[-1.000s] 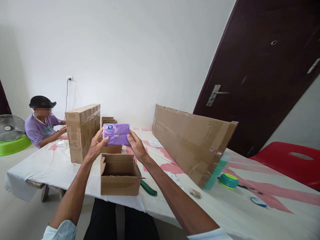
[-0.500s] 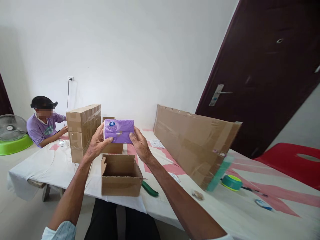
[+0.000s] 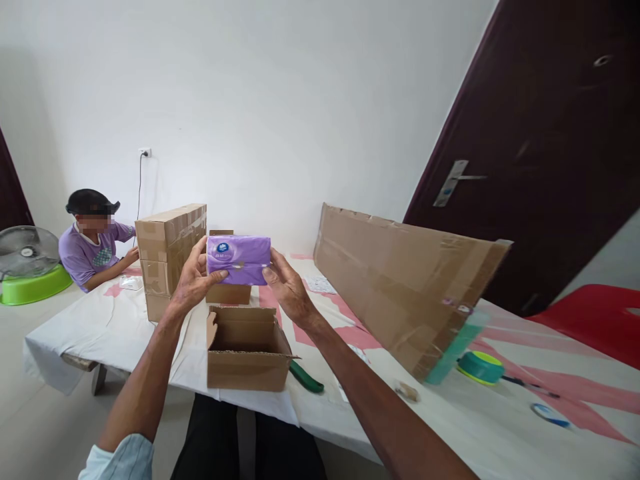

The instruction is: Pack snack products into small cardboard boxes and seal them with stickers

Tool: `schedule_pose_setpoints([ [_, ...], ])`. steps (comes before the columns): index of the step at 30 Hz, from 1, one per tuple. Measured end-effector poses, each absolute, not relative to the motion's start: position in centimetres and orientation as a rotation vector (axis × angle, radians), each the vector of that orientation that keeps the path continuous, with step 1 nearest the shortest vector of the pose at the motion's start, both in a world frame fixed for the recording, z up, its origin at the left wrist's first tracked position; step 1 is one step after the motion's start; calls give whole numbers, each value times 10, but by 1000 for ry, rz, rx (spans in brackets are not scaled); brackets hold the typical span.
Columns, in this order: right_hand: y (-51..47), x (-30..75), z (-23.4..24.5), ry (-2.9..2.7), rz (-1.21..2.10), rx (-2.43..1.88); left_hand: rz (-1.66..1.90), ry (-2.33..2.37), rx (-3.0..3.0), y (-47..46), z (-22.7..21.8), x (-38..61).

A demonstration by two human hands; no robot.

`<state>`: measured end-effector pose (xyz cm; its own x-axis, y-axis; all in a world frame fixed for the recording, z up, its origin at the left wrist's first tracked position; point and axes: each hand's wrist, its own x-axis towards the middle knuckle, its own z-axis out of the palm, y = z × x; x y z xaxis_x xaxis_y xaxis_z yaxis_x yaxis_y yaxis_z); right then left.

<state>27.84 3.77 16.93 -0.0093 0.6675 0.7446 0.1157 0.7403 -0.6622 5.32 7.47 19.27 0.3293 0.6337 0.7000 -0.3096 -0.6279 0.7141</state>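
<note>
Between my two hands a purple tissue pack (image 3: 245, 257) is held up, its blue round logo facing me. My left hand (image 3: 196, 277) grips its left end, thumb on the front. The right end is pinched by my right hand (image 3: 289, 285), thumb also in front and fingers behind. Below the pack, near the table edge, stands an open cardboard box (image 3: 247, 370); the part of its inside that I can see is bare. A second small box (image 3: 230, 294) stands behind, partly hidden by the pack and my left hand.
Stacked cartons (image 3: 170, 260) stand at left, a large cardboard panel (image 3: 400, 280) at right. A green-handled tool (image 3: 306, 377) lies beside the open box. Farther right are a green-and-yellow tape roll (image 3: 480, 368) and a red chair (image 3: 595, 320). Another person (image 3: 97, 247) sits at far left near a fan (image 3: 30, 257).
The whole view has shifted slightly, so things appear a little farther right. Both hands keep hold of the tissue pack, which looks tipped slightly.
</note>
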Motion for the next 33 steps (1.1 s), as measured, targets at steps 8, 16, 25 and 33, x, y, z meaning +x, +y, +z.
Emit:
schedule_pose_setpoints([
  [8, 44, 361, 75, -1490, 69, -1209, 1693, 389, 1645, 94, 191, 13],
  [16, 25, 394, -61, -1591, 161, -1590, 1688, 664, 1397, 155, 136, -3],
  [25, 16, 385, -127, -1719, -54, -1707, 1457, 923, 1323, 208, 33, 17],
  [33, 4, 386, -144, -1733, -198, -1656, 1219, 948, 1446, 254, -21, 50],
])
